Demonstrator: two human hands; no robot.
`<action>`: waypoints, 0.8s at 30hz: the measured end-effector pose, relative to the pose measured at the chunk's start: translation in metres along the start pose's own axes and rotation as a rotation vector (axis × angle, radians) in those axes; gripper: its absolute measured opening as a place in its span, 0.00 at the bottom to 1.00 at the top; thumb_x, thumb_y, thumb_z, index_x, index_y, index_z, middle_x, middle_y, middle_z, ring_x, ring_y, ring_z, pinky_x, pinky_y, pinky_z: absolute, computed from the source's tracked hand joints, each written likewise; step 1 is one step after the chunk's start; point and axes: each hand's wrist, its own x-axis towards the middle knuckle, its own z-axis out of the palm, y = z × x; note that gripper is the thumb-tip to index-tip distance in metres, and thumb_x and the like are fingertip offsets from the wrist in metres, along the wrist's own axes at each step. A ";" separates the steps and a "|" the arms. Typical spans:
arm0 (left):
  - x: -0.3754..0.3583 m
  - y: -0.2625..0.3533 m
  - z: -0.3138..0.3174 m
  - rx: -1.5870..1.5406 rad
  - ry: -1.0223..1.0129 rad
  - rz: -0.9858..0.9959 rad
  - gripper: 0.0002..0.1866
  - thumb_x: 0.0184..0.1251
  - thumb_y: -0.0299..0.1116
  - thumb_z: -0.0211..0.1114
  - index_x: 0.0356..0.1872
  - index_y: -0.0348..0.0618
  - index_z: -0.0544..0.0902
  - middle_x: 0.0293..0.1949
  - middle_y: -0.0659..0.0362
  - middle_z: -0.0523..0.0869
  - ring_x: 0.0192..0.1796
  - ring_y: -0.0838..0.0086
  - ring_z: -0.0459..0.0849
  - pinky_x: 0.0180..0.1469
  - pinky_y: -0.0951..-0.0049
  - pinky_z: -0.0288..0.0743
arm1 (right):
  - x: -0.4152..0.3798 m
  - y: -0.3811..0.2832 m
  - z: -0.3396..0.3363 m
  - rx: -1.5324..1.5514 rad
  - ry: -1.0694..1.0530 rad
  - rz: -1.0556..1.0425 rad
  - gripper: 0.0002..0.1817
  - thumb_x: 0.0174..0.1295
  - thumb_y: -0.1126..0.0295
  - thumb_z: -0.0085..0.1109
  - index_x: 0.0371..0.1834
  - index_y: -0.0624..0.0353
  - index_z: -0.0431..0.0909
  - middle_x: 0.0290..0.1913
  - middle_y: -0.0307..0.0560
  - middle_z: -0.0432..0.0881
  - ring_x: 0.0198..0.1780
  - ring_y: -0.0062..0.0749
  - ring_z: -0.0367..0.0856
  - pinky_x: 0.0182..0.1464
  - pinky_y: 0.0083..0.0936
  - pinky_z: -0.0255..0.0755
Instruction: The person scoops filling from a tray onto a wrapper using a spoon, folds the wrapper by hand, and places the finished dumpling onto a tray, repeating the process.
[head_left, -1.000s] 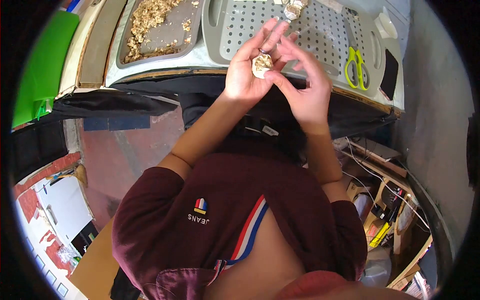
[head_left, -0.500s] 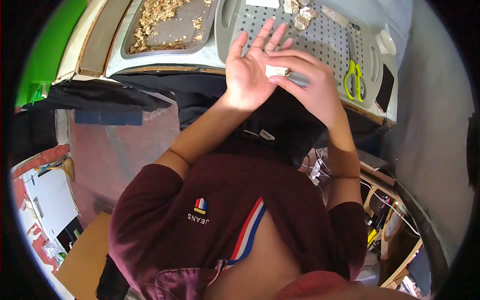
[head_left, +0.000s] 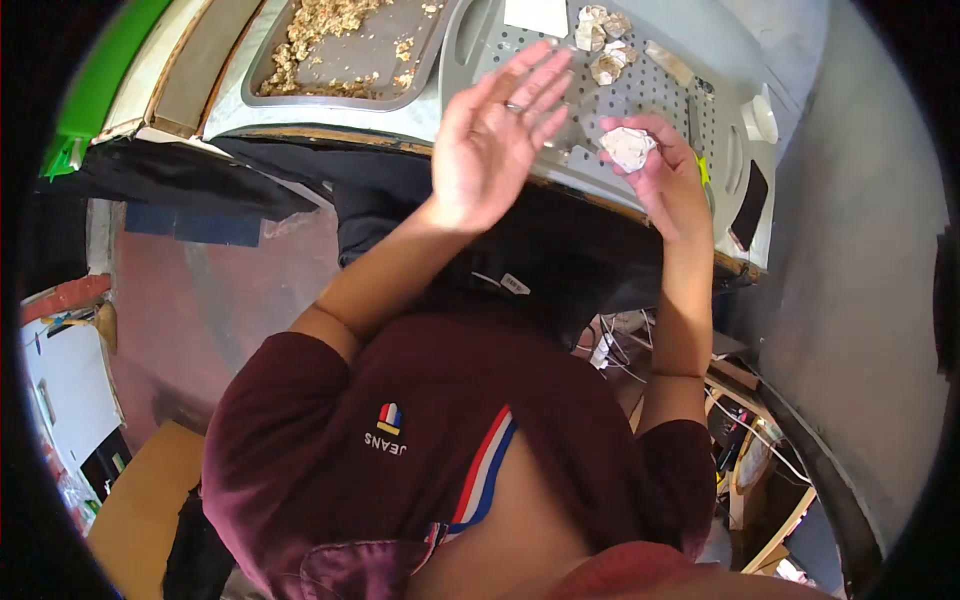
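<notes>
My left hand (head_left: 495, 145) is open above the table's near edge, palm up and fingers spread, with nothing in it. To its right, my right hand (head_left: 675, 175) holds a crumpled white paper-wrapped piece (head_left: 628, 148) between thumb and fingers. Beyond the hands lies a grey perforated tray (head_left: 466, 60). Several similar crumpled wrapped pieces (head_left: 608, 62) rest on it beside a white paper sheet (head_left: 537, 16). What is inside the wrapping cannot be seen.
A dark baking pan (head_left: 340, 68) with golden crumbly mix stands at left. The tray also bears a pale flat bar (head_left: 670, 62) and yellow-green scissors (head_left: 703, 168), mostly behind my right hand. Right are a small white dish (head_left: 762, 115) and a dark flat rectangle (head_left: 748, 205).
My hands have moved apart. My right hand has gone right with the wrapped piece, now turned so its crumpled face shows. My left hand has lost contact and stays spread.
</notes>
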 end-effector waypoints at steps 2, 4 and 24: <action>-0.001 0.009 -0.010 0.070 -0.042 0.063 0.32 0.71 0.50 0.42 0.68 0.39 0.59 0.71 0.47 0.57 0.73 0.55 0.55 0.74 0.57 0.45 | 0.001 -0.005 -0.013 -0.083 0.109 0.039 0.23 0.61 0.65 0.63 0.55 0.66 0.72 0.53 0.52 0.78 0.55 0.37 0.77 0.60 0.37 0.72; -0.003 0.020 -0.017 0.112 -0.033 0.086 0.32 0.71 0.49 0.42 0.68 0.38 0.59 0.71 0.45 0.57 0.73 0.54 0.55 0.74 0.56 0.46 | 0.005 -0.007 -0.034 -0.140 0.232 0.019 0.19 0.62 0.66 0.61 0.53 0.64 0.75 0.49 0.49 0.80 0.50 0.32 0.79 0.57 0.30 0.72; -0.018 0.046 -0.059 0.053 -0.017 0.077 0.28 0.71 0.47 0.45 0.66 0.40 0.64 0.69 0.46 0.62 0.72 0.50 0.56 0.74 0.53 0.48 | 0.103 -0.015 -0.108 -1.814 0.439 -0.328 0.14 0.48 0.71 0.67 0.39 0.61 0.82 0.38 0.59 0.82 0.43 0.52 0.80 0.48 0.37 0.73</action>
